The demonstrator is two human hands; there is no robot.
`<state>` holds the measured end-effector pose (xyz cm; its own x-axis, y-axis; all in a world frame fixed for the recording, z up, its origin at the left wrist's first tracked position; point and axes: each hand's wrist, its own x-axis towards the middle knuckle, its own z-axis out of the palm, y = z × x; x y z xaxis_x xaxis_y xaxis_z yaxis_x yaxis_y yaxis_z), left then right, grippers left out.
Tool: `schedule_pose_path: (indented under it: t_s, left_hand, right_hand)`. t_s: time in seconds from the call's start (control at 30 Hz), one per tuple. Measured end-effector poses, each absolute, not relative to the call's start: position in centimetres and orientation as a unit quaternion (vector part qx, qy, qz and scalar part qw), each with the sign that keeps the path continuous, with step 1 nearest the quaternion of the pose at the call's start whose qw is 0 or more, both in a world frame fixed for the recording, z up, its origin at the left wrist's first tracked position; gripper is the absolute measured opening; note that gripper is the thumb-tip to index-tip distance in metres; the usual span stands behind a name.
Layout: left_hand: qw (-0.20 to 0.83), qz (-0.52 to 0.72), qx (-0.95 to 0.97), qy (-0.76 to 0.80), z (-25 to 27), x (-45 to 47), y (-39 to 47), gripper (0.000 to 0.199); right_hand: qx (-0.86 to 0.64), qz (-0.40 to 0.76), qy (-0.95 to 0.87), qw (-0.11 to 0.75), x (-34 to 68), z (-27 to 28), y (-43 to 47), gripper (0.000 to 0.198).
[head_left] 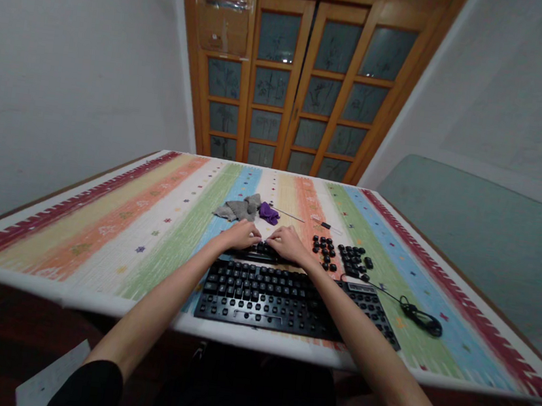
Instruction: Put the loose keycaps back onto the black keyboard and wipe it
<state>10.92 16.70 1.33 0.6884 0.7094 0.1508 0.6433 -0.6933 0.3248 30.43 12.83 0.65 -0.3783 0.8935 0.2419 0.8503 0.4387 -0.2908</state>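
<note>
My left hand and my right hand meet just beyond the black keyboard, their fingers bent and closed close together. Whatever lies between the fingertips is too small to make out. Beneath them runs a row of black keycaps, partly covered by the hands. On the keyboard, caps sit on the upper left part, while the lower rows and the right end show bare key stems. My right forearm crosses above the keyboard and hides part of it.
Loose keycaps lie in groups to the right. A grey cloth, a purple cloth, a thin rod and a small black-ended tool lie farther back. The coiled cable rests at right on the striped tablecloth.
</note>
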Motion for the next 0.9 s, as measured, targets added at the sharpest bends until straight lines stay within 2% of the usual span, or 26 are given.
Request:
schedule_pose_path:
  t_s: [0.27, 0.5, 0.7, 0.9]
  left_hand:
    - [0.152, 0.109, 0.919, 0.348, 0.9, 12.1, 18.1, 0.018]
    - [0.153, 0.174, 0.904, 0.359, 2.6, 11.5, 16.5, 0.010]
    - [0.161, 0.248, 0.894, 0.336, 4.4, 10.3, 11.9, 0.011]
    - [0.203, 0.303, 0.896, 0.253, 3.5, 9.1, 5.2, 0.008]
  right_hand:
    - [-0.537, 0.073, -0.827, 0.146, 30.3, 0.1, 14.0, 0.015]
    - [-0.548, 0.081, -0.820, 0.145, 30.1, -0.2, 14.4, 0.017]
    - [-0.546, 0.084, -0.815, 0.175, 29.9, 0.2, 14.3, 0.014]
    - [-0.517, 0.085, -0.817, 0.240, 31.3, 1.8, 11.5, 0.010]
